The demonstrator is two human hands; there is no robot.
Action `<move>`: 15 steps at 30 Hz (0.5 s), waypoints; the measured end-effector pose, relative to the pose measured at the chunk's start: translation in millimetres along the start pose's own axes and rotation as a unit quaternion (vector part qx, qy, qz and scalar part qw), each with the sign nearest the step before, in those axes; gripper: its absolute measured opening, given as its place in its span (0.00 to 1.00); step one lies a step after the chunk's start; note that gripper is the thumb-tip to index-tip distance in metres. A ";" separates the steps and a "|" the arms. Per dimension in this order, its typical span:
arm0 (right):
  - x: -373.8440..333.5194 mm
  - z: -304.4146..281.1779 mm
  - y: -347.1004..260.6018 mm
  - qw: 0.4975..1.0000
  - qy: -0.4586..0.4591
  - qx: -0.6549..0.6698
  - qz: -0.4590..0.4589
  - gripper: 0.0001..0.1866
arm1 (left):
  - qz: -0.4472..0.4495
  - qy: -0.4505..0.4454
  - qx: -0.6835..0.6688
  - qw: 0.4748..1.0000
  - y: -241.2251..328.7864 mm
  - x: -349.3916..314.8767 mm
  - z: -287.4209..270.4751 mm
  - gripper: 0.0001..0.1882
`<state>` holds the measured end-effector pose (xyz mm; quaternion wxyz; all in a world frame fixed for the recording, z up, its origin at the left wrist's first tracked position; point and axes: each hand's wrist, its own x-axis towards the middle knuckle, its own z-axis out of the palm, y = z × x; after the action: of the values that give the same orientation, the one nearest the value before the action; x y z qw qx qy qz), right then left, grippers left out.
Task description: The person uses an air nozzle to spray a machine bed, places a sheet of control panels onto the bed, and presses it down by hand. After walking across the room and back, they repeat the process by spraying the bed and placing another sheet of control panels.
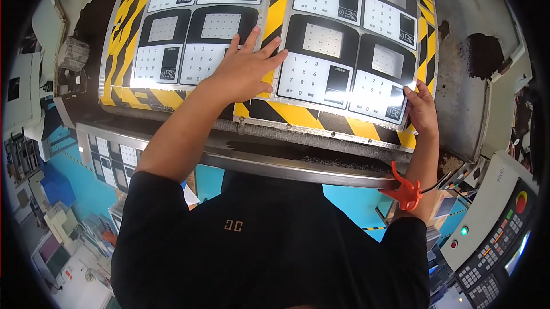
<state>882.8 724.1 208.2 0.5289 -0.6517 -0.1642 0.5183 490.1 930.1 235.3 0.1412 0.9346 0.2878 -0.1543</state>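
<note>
Several black-and-white keypad panels (pixel 312 74), each with a pale window and printed digits, lie in two groups on a bed edged with yellow-and-black striped tape (pixel 295 115). My left hand (pixel 246 71) rests with fingers spread across the striped strip between the groups, its palm over the right side of a left-group panel (pixel 215 25). At the front right corner of the right group, my right hand (pixel 421 107) pinches the panel's edge (pixel 375 94), thumb on top. Its other fingers are partly hidden beside the edge.
A metal rail (pixel 275 163) runs between the bed and my body. An orange air blow gun (pixel 408 189) hangs by my right forearm. At lower right stands a machine control console (pixel 492 246) with a red knob. More keypad panels (pixel 109 160) are at lower left.
</note>
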 end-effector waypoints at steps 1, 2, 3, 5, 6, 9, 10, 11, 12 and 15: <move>0.1 0.3 0.4 1.000 0.012 -0.010 -0.015 0.15 | 0.007 0.015 -0.002 1.000 0.3 0.0 -0.3 0.40; 0.6 0.1 0.5 1.000 0.018 -0.012 -0.015 0.15 | 0.009 0.012 -0.002 1.000 0.4 -0.1 -0.8 0.40; 1.1 -0.5 1.1 1.000 0.004 -0.004 0.002 0.15 | 0.005 0.001 0.000 1.000 0.4 -0.3 -1.3 0.40; 2.2 -2.5 1.9 1.000 0.013 -0.022 -0.012 0.15 | 0.008 0.005 -0.001 1.000 0.8 0.1 -2.1 0.40; 2.5 -3.4 2.2 0.999 0.018 -0.021 0.017 0.15 | 0.002 -0.004 0.003 1.000 1.1 0.3 -2.4 0.41; 1.5 -3.7 2.4 0.999 0.021 -0.027 0.019 0.15 | 0.001 -0.007 0.008 1.000 1.4 1.0 -2.7 0.41; 0.7 -2.8 2.3 0.999 0.004 -0.035 -0.009 0.15 | 0.006 0.002 0.005 1.000 1.3 1.1 -2.6 0.41; -0.1 -1.5 2.0 0.999 0.018 -0.034 -0.013 0.15 | 0.007 0.004 0.002 1.000 1.0 1.2 -2.4 0.41; -0.9 0.1 1.7 1.000 0.012 -0.017 0.000 0.15 | 0.003 -0.004 0.003 1.000 0.8 1.1 -2.2 0.41; -2.3 4.5 0.6 0.998 0.034 -0.035 -0.025 0.14 | 0.002 -0.005 0.002 1.000 0.2 1.6 -1.1 0.41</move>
<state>877.9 724.4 209.3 0.5237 -0.6831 -0.1806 0.4759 491.7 931.1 235.8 0.1415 0.9345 0.2850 -0.1596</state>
